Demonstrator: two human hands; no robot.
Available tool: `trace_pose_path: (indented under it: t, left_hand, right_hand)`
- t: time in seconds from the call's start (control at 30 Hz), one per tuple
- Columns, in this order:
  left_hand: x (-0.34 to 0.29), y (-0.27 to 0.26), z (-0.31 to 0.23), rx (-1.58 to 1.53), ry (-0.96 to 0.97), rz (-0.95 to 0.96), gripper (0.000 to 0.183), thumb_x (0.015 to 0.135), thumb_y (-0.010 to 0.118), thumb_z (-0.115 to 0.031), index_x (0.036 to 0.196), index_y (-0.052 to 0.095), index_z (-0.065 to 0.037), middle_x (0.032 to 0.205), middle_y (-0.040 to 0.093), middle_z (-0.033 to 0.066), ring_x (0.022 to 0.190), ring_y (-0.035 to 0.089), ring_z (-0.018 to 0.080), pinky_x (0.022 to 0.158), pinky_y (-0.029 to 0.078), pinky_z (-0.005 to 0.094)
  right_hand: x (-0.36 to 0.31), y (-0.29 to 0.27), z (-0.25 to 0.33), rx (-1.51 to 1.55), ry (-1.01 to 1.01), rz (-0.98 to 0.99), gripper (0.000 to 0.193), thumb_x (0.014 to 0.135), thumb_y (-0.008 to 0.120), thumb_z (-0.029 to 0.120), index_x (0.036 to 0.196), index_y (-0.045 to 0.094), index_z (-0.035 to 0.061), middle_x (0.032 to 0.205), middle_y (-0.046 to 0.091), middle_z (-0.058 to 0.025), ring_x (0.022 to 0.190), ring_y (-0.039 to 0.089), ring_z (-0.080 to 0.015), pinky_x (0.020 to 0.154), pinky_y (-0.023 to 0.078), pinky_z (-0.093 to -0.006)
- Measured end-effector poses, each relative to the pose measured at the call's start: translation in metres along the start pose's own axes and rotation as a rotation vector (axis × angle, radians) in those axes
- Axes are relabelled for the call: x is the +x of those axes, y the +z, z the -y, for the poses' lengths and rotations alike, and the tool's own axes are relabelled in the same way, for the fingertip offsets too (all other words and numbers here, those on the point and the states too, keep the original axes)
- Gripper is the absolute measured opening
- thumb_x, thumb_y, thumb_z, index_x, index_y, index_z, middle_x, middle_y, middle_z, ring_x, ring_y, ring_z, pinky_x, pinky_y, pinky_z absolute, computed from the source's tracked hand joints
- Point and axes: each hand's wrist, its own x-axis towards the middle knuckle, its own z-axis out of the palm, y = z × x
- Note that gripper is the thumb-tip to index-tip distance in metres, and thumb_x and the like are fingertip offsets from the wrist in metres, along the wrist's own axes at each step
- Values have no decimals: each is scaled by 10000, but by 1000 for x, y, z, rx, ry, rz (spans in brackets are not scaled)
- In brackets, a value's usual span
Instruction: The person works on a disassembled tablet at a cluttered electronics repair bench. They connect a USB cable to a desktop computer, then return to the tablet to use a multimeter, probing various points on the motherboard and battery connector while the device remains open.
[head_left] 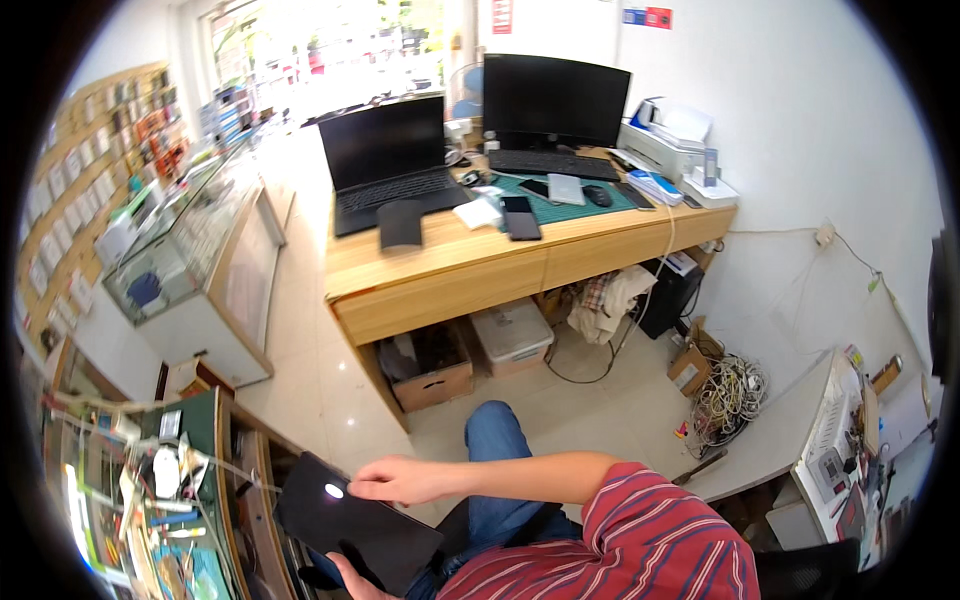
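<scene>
A black, flat, rectangular thing (360,530) lies tilted across my lap at the lower left. It looks like a laptop-sized panel, but its exact kind does not show. A small bright white spot glows on it near its far end. My right hand (393,479) reaches across from the right, fingers curled together at the panel's upper edge beside the spot; whatever they pinch is hidden. My left hand (355,578) holds the panel's near side at the lower edge of the view, its thumb showing and the other fingers out of sight.
Ahead stands a wooden desk (440,273) with an open laptop (390,160), a monitor (555,100) and a printer (660,150). To my left is a cluttered workbench (205,440). Boxes (430,385) and coiled cables (730,400) sit on the floor; another bench (780,440) is at right.
</scene>
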Motion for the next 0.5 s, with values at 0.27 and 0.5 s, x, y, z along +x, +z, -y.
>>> trace_pose_path:
  t: [0.27,0.5]
  left_hand:
    - [68,116,60,317,-431,33,798,1022,472,-650,1590,366,-100,1589,436,125,1421,443,352,1196,362,502]
    - [156,184,130,606,-537,-104,902,965,439,-758,1593,364,-114,1576,459,118,1404,485,347,1176,414,511]
  right_hand:
    - [-207,-307,-151,780,-261,-1216,240,1020,555,195,1171,690,67,948,724,-50,801,679,-151,643,569,-320]
    - [-405,-544,-248,1459,-790,-1662,725,1074,450,495,1500,333,-79,1356,610,-242,1137,676,-359,903,604,-441]
